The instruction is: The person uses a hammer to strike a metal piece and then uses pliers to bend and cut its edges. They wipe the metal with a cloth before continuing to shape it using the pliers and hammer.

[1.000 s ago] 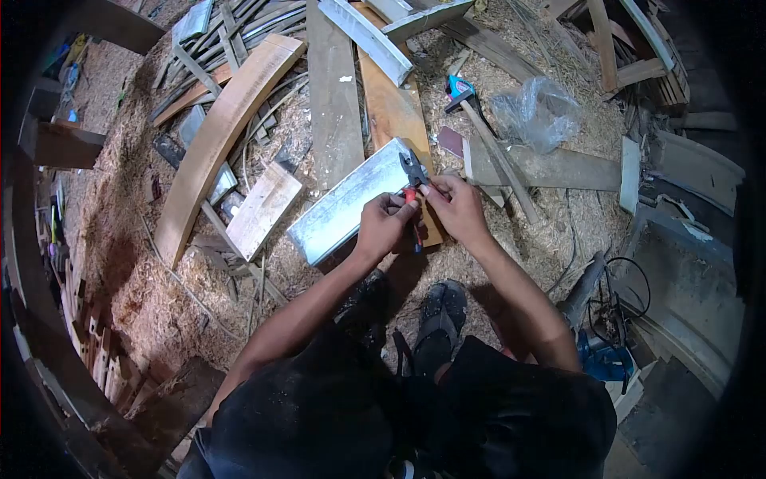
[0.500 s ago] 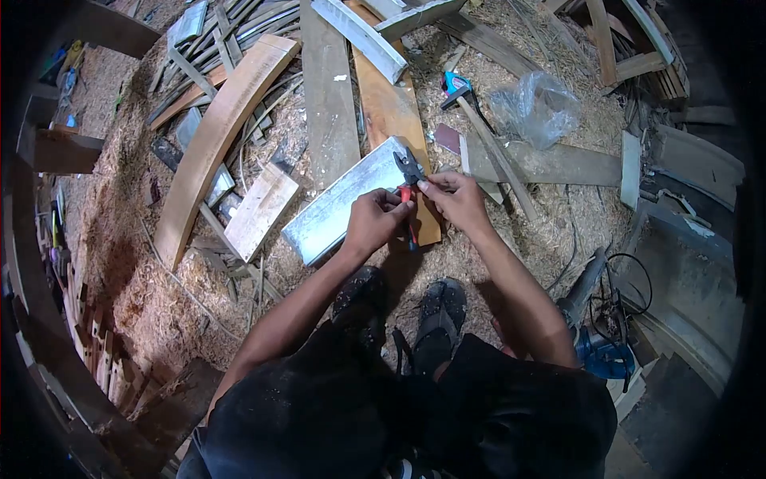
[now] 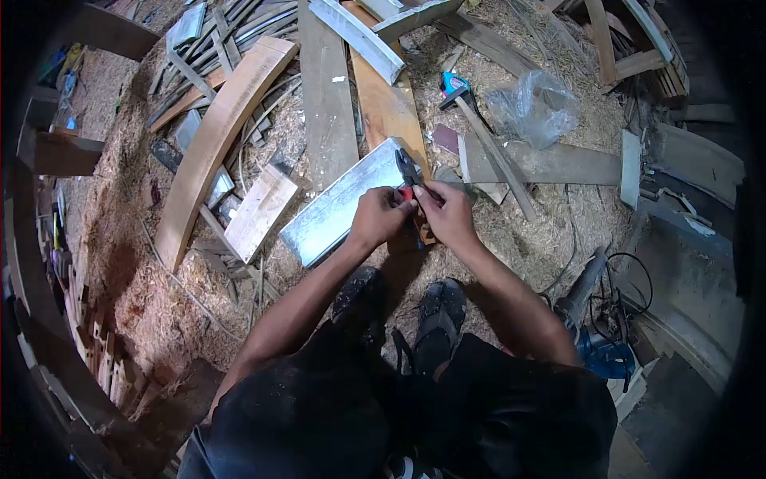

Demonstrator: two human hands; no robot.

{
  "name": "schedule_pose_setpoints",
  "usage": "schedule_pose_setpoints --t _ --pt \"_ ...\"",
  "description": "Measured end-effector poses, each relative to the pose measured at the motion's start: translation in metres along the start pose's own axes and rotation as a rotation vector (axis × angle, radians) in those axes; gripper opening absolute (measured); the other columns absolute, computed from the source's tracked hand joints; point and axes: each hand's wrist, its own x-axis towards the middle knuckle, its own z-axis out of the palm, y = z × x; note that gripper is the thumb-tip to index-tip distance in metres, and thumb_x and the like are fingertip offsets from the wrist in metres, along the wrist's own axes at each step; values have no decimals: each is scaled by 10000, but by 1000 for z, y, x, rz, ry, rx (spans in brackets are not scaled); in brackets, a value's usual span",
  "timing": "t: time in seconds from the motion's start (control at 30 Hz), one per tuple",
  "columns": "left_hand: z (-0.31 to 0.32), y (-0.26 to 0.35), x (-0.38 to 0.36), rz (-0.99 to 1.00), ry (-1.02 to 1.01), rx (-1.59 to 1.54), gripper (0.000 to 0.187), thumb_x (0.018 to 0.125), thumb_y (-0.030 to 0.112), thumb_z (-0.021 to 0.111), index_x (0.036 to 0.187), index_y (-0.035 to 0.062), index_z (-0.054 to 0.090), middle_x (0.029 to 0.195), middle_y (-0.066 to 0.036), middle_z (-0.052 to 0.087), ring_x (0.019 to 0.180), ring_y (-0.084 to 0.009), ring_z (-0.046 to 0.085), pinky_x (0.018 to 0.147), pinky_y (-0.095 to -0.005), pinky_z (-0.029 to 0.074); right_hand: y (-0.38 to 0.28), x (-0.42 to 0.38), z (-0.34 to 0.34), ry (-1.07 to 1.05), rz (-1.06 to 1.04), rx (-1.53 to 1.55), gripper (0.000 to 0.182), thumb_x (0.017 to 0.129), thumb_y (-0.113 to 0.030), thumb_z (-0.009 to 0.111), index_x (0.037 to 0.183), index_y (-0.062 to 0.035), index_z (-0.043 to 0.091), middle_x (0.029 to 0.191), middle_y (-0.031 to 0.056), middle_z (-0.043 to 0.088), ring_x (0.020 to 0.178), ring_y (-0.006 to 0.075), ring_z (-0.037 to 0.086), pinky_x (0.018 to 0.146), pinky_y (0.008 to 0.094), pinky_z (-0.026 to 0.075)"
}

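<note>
A pair of pliers [image 3: 408, 168] with dark metal jaws and red handles is held over a pale, whitish board [image 3: 339, 203]. My left hand [image 3: 380, 217] is closed around the red handle. My right hand [image 3: 448, 211] meets it from the other side, thumb and fingers pinched on the pliers just below the jaws. Fingers cover most of the handles. Under the pliers, an orange-brown plank [image 3: 387, 108] runs away from me along the shavings-covered floor.
A hammer [image 3: 496, 152] lies to the right beside a teal tape measure [image 3: 453, 82] and a clear plastic bag [image 3: 536, 112]. A curved wooden piece [image 3: 215, 144] is on the left. A blue power tool [image 3: 608, 358] with a cord sits near my right knee.
My right hand has come in to the left, against the pliers and closer to my left hand. The jaws have turned slightly. The surrounding boards have stayed put.
</note>
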Motion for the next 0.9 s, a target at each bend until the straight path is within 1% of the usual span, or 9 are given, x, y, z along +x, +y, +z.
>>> schedule_pose_setpoints --t 0.1,0.13,0.27,0.37,0.57,0.63,0.7,0.77,0.9 --pt "-3 -1 4 -18 -54 -47 269 863 227 737 905 -39 739 722 -100 707 650 -107 626 603 -312 501 -9 -12 -8 -43 -341 -248 490 871 -173 626 1239 141 554 952 250 649 854 368 656 791 418 533" --pt "-3 -5 9 -35 -87 -93 274 849 229 739 896 -41 742 711 -131 703 638 -123 636 606 -327 506 -12 -12 -13 -192 -198 -273 736 810 -188 621 1399 165 356 1113 338 565 1057 485 570 916 499 482" --pt "-5 -7 17 -32 -149 -71 304 833 258 745 905 -37 753 717 -179 708 631 -147 657 623 -347 519 -24 -13 -23 -305 -148 -381 924 787 -255 676 1471 150 205 1196 368 479 1136 493 525 966 485 462" --pt "-9 -9 22 -56 -229 -19 273 909 242 701 922 -23 761 722 -59 707 611 -74 573 585 -286 487 -28 -15 -28 -344 -147 -453 1028 764 -276 728 1498 130 134 1238 362 438 1119 482 531 967 475 470" --pt "-52 39 17 -83 -190 168 377 859 341 680 824 -30 732 716 -170 709 642 -282 702 657 -403 551 -16 -16 -13 -298 -140 -548 1081 782 -313 786 1508 114 107 1204 327 429 1064 459 552 928 467 492" --pt "-71 37 12 208 173 361 376 855 337 673 881 -36 710 787 -196 716 732 -338 705 722 -434 551 -19 -19 -12 -284 -129 -534 1051 812 -318 771 1502 123 113 1173 319 432 1053 456 556 905 460 504" --pt "-85 19 12 342 169 663 596 787 428 745 1201 19 615 1166 -214 636 1127 -378 597 924 -478 489 -19 -20 -11 -261 -127 -537 1032 844 -370 742 1511 105 114 1183 315 439 1043 458 566 885 463 511" --pt "-80 10 0 269 65 779 848 678 483 823 1300 -2 511 1240 -235 559 1163 -405 555 948 -488 475 -19 -20 -9 -243 -136 -539 1007 870 -395 716 1509 107 122 1174 314 445 1021 457 577 864 461 520" --pt "-64 -8 2 308 88 669 1065 552 413 920 1365 -56 418 1198 -242 536 1107 -418 557 955 -457 478 -24 -19 -8 -249 -123 -551 949 898 -382 686 1485 143 157 1125 312 458 979 449 592 828 453 534"
